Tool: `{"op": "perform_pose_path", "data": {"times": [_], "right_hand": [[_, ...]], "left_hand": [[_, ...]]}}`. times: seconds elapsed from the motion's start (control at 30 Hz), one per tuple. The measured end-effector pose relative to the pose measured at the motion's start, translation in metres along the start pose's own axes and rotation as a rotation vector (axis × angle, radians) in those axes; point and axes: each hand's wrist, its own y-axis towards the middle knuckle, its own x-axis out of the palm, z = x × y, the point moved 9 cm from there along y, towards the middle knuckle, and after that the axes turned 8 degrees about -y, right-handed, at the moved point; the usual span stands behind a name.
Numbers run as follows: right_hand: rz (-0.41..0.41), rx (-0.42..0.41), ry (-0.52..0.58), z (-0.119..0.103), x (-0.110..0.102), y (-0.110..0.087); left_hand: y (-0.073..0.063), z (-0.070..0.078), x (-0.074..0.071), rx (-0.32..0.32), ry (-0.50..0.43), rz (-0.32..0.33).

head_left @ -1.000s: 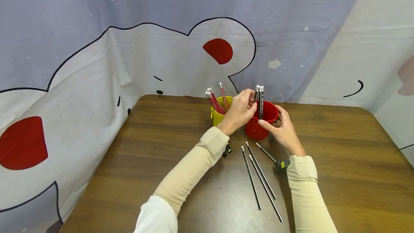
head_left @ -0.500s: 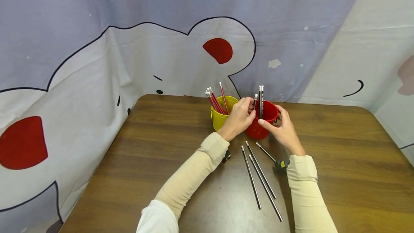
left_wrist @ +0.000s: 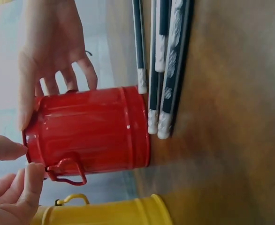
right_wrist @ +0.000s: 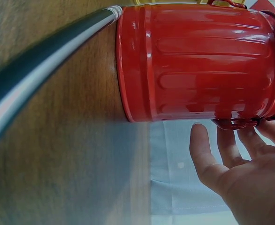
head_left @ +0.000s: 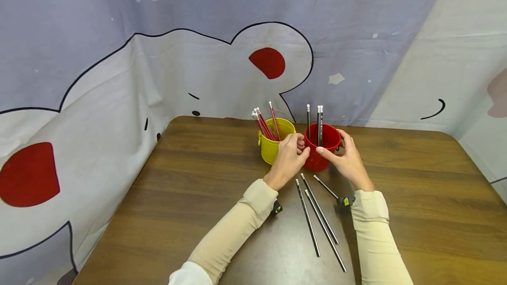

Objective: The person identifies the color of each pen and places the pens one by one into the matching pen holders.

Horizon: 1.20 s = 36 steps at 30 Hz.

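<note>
My left hand (head_left: 289, 157) is at the left side of a small red bucket (head_left: 317, 159), its thumb and fingertips bent loosely right at the rim with nothing between them. A black pencil (head_left: 308, 122) with a white eraser stands inside, apart from two more black pencils (head_left: 320, 126) close together. My right hand (head_left: 348, 159) steadies the bucket from the right, thumb at the front of the rim and fingers round the side. In the right wrist view those fingers (right_wrist: 229, 145) lie by the bucket's small handle (right_wrist: 236, 123).
Left of the red bucket stands a yellow bucket (head_left: 270, 151) holding several red pencils (head_left: 264, 126). Several black pencils (head_left: 306, 214) lie loose on the wooden table (head_left: 178, 179), in front of the buckets. A printed cloth (head_left: 190, 65) hangs behind the table.
My left hand has let go of a black pencil, which now stands in the red bucket, and has moved down and left to the rim. The right hand keeps its place.
</note>
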Motion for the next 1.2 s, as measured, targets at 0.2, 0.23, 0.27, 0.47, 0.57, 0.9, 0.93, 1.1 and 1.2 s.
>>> {"op": "perform_pose_path", "data": {"times": [0.2,0.23,0.27,0.47,0.57,0.9,0.93,1.1,1.2], "right_hand": [[0.004,0.001,0.02,0.001,0.0,0.0],[0.006,-0.002,0.023,0.001,0.0,0.0],[0.008,-0.003,0.019,0.001,0.0,0.0],[0.007,-0.003,0.011,0.002,-0.001,0.0],[0.012,-0.006,0.015,0.002,-0.001,0.0],[0.029,-0.033,0.022,-0.001,-0.002,0.001],[0.029,-0.033,0.022,-0.001,-0.003,0.001],[0.015,-0.019,0.025,0.001,-0.001,0.001],[0.021,-0.026,0.024,0.001,-0.001,0.001]], "left_hand": [[-0.02,0.004,-0.002,-0.046,0.031,-0.035],[-0.023,0.003,0.0,-0.074,0.047,-0.053],[-0.027,0.002,0.002,-0.106,0.073,-0.075],[-0.051,-0.018,0.015,-0.338,0.299,-0.241],[-0.059,-0.022,0.018,-0.384,0.34,-0.273],[-0.078,-0.032,0.028,-0.506,0.342,-0.376],[-0.08,-0.033,0.03,-0.512,0.339,-0.389],[-0.086,-0.036,0.035,-0.53,0.331,-0.412],[-0.086,-0.035,0.034,-0.529,0.325,-0.401]]}}
